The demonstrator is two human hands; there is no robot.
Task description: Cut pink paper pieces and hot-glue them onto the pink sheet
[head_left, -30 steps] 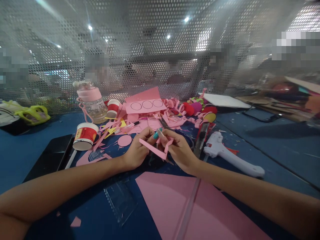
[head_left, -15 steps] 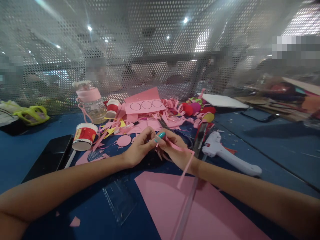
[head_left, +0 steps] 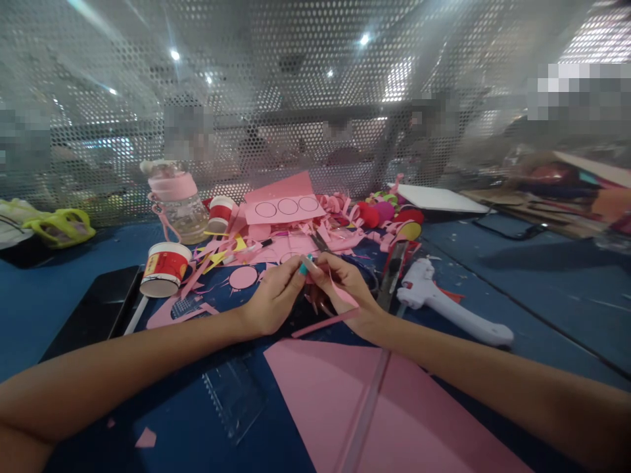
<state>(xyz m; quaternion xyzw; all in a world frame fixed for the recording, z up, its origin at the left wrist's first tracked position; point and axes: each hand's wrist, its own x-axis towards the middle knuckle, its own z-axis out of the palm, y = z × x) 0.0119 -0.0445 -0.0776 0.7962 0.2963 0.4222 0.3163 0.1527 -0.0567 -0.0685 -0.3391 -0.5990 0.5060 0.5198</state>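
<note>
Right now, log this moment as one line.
left hand: pinching pink paper strip | right hand: pinching same strip | near: glue gun, pink sheet, paper cup

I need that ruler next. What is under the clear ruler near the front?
The clear ruler lies on the big pink sheet; its far end is hidden behind the right hand.

Bright ceiling spots glare through the perforated grey metal screen point(head_left: 315, 98), behind it everything blurred, edges bowing outward.
</note>
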